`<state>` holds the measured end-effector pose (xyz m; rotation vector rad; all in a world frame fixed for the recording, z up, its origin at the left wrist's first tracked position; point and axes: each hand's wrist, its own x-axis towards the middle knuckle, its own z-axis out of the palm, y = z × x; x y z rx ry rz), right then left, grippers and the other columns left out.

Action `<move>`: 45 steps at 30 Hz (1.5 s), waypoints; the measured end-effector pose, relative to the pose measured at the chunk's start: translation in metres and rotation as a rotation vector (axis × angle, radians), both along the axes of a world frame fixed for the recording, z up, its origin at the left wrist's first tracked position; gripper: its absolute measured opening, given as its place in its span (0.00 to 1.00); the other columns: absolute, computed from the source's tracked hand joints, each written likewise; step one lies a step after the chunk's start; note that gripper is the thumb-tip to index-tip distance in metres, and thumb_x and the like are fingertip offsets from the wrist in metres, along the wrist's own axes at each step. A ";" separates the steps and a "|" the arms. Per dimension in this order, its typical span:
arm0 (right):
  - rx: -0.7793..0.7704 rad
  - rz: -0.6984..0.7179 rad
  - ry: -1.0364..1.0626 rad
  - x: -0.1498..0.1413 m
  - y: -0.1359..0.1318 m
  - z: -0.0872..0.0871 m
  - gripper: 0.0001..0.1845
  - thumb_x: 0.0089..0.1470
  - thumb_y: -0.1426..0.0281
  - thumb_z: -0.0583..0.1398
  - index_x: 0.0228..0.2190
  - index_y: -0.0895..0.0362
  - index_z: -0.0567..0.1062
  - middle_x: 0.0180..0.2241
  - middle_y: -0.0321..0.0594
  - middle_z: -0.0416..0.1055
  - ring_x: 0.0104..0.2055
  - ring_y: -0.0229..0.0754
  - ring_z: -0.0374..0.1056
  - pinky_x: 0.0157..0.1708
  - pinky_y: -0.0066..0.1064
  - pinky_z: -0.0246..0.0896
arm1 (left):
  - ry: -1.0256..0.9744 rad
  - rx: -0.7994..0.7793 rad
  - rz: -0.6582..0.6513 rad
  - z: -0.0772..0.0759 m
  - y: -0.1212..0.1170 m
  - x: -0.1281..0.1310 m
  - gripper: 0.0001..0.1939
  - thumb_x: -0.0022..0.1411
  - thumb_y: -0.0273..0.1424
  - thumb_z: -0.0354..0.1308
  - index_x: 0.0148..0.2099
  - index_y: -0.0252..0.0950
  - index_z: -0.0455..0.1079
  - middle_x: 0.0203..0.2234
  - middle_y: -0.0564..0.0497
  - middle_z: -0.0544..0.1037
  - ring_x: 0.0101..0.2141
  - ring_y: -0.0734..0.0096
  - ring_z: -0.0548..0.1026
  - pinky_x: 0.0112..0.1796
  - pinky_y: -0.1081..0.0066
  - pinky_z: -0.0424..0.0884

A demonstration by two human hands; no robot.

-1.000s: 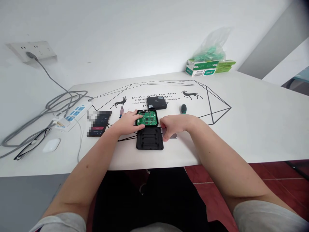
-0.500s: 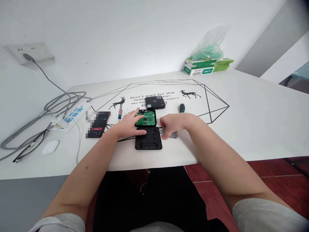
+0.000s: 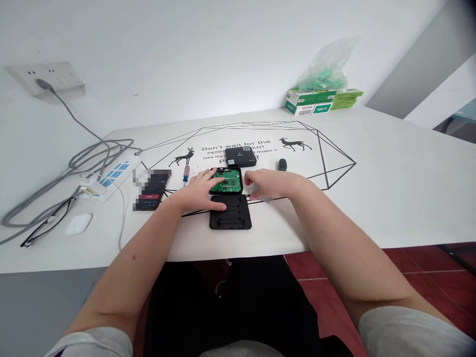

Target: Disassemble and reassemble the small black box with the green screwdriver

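Note:
My left hand (image 3: 201, 192) lies with its fingers spread over the left side of a green circuit board (image 3: 231, 181), which sits in a black case. The thumb rests on a black plastic cover (image 3: 230, 218), inner side up, just below the board. Right of the board, my right hand (image 3: 268, 183) pinches a thin silvery metal plate (image 3: 266, 200), mostly hidden under the fingers. Behind the board lies a closed black box (image 3: 241, 156) with small labels. A screwdriver (image 3: 186, 173) is left of the board, and a dark-handled tool (image 3: 282, 164) stands beyond my right hand.
A phone (image 3: 151, 191), partly blurred out, lies to the left. Farther left are a power strip (image 3: 113, 173) with grey cable, glasses (image 3: 48, 223) and a white oval case (image 3: 79, 224). Green and white boxes (image 3: 310, 102) with a plastic bag stand at the back right.
My right hand has lifted and turned the metal plate, so less of it shows. My left hand stays over the board and cover. The view has shifted slightly.

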<state>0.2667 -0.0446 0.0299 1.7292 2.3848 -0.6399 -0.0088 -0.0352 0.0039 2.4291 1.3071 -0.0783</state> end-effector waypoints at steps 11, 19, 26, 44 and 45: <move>-0.081 -0.082 -0.089 0.017 0.002 0.003 0.41 0.47 0.61 0.75 0.60 0.52 0.71 0.55 0.49 0.80 0.50 0.60 0.79 0.39 0.43 0.69 | -0.002 -0.002 -0.003 0.000 0.002 -0.003 0.56 0.61 0.66 0.62 0.82 0.48 0.53 0.83 0.47 0.37 0.81 0.39 0.38 0.75 0.36 0.46; -0.007 -0.225 -0.126 0.012 0.003 0.006 0.39 0.54 0.62 0.73 0.64 0.55 0.68 0.57 0.59 0.78 0.44 0.58 0.79 0.37 0.41 0.68 | -0.015 -0.030 0.005 0.004 0.005 -0.010 0.61 0.56 0.66 0.67 0.83 0.53 0.49 0.83 0.49 0.39 0.80 0.37 0.41 0.74 0.38 0.54; 0.082 -0.102 0.056 0.013 0.002 0.009 0.31 0.62 0.70 0.63 0.65 0.51 0.69 0.57 0.52 0.79 0.41 0.51 0.78 0.39 0.39 0.68 | -0.026 -0.058 0.007 0.006 0.005 -0.012 0.63 0.51 0.62 0.74 0.82 0.54 0.53 0.83 0.49 0.40 0.80 0.36 0.47 0.70 0.43 0.65; -0.242 0.157 0.568 -0.036 -0.015 -0.008 0.08 0.62 0.70 0.63 0.41 0.56 0.82 0.36 0.39 0.81 0.31 0.40 0.78 0.32 0.31 0.70 | 0.002 -0.115 -0.040 0.015 -0.001 -0.010 0.50 0.59 0.51 0.69 0.79 0.50 0.61 0.83 0.50 0.38 0.81 0.40 0.39 0.75 0.42 0.54; -0.237 0.165 0.563 -0.036 -0.015 -0.009 0.07 0.61 0.70 0.63 0.39 0.56 0.82 0.34 0.38 0.81 0.30 0.40 0.77 0.32 0.32 0.70 | -0.001 -0.117 -0.041 0.017 -0.001 -0.011 0.49 0.60 0.50 0.69 0.79 0.50 0.61 0.83 0.49 0.39 0.81 0.40 0.39 0.75 0.42 0.53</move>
